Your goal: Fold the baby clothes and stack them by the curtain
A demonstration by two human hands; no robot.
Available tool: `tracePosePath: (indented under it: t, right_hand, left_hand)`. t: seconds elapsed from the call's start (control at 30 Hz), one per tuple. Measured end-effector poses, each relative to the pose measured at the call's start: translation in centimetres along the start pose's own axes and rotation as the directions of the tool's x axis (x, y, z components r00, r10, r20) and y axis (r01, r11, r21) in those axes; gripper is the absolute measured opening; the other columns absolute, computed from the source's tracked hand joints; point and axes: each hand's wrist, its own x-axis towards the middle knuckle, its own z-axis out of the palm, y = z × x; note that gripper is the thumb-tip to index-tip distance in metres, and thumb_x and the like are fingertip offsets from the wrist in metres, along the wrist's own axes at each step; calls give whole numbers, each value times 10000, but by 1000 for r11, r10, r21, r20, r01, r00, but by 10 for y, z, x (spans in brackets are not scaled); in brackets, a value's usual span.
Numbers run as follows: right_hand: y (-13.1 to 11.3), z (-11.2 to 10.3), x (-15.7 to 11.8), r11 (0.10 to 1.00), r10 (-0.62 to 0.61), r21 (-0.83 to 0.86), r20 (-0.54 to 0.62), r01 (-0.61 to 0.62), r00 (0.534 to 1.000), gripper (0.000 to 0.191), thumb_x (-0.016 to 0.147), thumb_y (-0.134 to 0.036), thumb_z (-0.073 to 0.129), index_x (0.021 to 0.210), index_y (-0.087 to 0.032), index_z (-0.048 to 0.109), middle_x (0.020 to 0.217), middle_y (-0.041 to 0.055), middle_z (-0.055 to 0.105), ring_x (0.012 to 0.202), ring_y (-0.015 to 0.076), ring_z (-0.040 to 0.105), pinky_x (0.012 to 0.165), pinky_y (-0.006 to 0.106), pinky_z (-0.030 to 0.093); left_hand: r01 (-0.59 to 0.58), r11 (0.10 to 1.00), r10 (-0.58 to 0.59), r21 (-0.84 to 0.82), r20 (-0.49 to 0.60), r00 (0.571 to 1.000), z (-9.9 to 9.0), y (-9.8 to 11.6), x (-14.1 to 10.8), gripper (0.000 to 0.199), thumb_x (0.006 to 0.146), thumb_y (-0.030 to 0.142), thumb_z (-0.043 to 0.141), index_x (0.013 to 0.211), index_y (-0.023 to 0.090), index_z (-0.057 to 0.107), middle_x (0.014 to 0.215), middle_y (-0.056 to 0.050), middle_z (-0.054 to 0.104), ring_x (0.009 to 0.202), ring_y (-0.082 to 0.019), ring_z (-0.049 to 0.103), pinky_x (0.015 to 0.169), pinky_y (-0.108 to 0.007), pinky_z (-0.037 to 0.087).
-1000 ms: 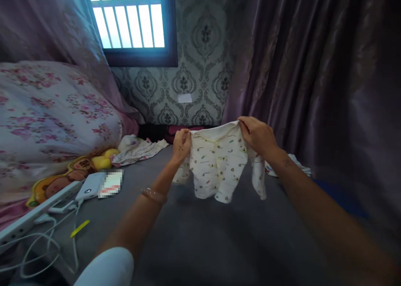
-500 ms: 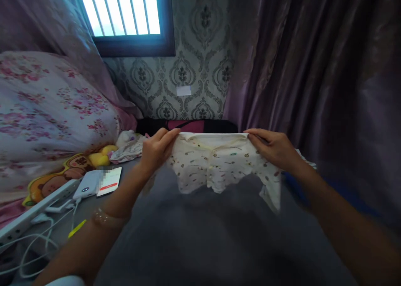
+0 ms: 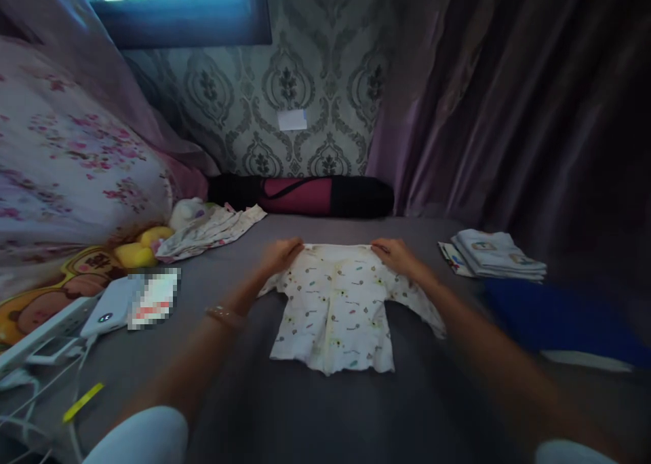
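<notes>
A small white shirt with a scattered print hangs or lies spread over the grey sheet, its collar edge away from me and its hem toward me. My left hand pinches the shirt's left shoulder near the collar. At the other shoulder, my right hand is closed on the fabric. The collar edge is stretched straight between the two hands. Both sleeves stick out sideways, the right one partly behind my forearm.
Folded cloths and a blue item lie at right. A crumpled garment, plush toys, power bank, power strip and cables are at left. A black and maroon bag lies along the wall.
Both hands have lowered the shirt toward the sheet, and its body now spreads out flatter with the hem toward me. The view has tilted down, showing the folded cloths at right.
</notes>
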Motion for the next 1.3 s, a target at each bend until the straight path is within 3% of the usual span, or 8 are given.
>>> tracePosePath:
  t: [0.1, 0.2, 0.4, 0.63, 0.87, 1.07, 1.2, 1.3]
  right_hand:
    - [14, 43, 0, 975, 154, -175, 74, -139, 985, 334, 955, -315, 363, 1129, -216, 630, 1100, 99, 675, 1029, 239, 603, 887, 352, 423]
    - [20, 63, 0, 939, 217, -297, 131, -171, 967, 364, 989, -353, 284, 1181, -241, 572, 1183, 91, 627, 1078, 232, 572, 899, 350, 398]
    - [25, 69, 15, 907, 215, -401, 171, -131, 962, 354, 1001, -306, 221, 1179, -236, 520, 1152, 96, 606, 982, 220, 602, 821, 327, 396]
    - [34, 73, 45, 863, 229, -488, 143, -133, 963, 346, 995, -239, 218, 1217, -214, 481, 1164, 123, 590, 954, 230, 618, 778, 325, 408]
    - [52, 87, 60, 910, 243, -369, 109, -188, 964, 322, 984, -248, 297, 1163, -182, 557, 1137, 138, 602, 972, 220, 612, 801, 299, 413]
    - [68, 88, 72, 942, 245, -262, 114, -209, 963, 347, 978, -285, 341, 1022, -179, 668, 1045, 103, 661, 959, 181, 601, 800, 235, 401]
    - [69, 90, 80, 965, 198, -199, 125, -171, 972, 277, 949, -287, 433, 958, -193, 694, 983, 54, 684, 906, 151, 602, 767, 202, 394]
    - [69, 97, 83, 971, 186, -171, 91, -169, 978, 224, 925, -270, 483, 1008, -190, 675, 1028, 56, 668, 942, 155, 590, 789, 210, 393]
  left_hand:
    - [50, 998, -51, 28, 58, 997, 35, -5, 0, 322, 942, 405, 308, 956, 250, 590, 906, -62, 646, 798, -196, 601, 685, -273, 402]
    - [94, 992, -102, 83, 91, 991, 48, -5, 2, 341, 967, 391, 256, 1035, 231, 550, 998, -65, 631, 840, -196, 604, 707, -281, 406]
    - [166, 965, -195, 203, 134, 971, 56, -14, 18, 383, 982, 410, 210, 1096, 223, 524, 1067, -82, 608, 853, -212, 612, 701, -299, 411]
    - [205, 950, -233, 237, 95, 968, 63, -26, 51, 404, 983, 425, 200, 1105, 216, 524, 1045, -86, 609, 863, -209, 614, 722, -297, 410]
    - [188, 971, -208, 147, 134, 969, 78, -39, 71, 305, 956, 337, 326, 1005, 186, 586, 1011, -90, 609, 871, -184, 601, 761, -278, 417]
    - [184, 982, -173, -41, 187, 967, 91, -54, 89, 307, 884, 356, 421, 806, 158, 643, 792, -65, 638, 815, -182, 578, 754, -264, 428]
    - [222, 962, -186, -159, 217, 958, 99, -51, 98, 268, 821, 355, 486, 831, 161, 671, 677, -12, 628, 743, -163, 570, 678, -231, 435]
    - [234, 958, -200, -163, 199, 959, 104, -48, 101, 271, 817, 348, 491, 867, 158, 677, 704, -13, 640, 746, -162, 575, 679, -234, 438]
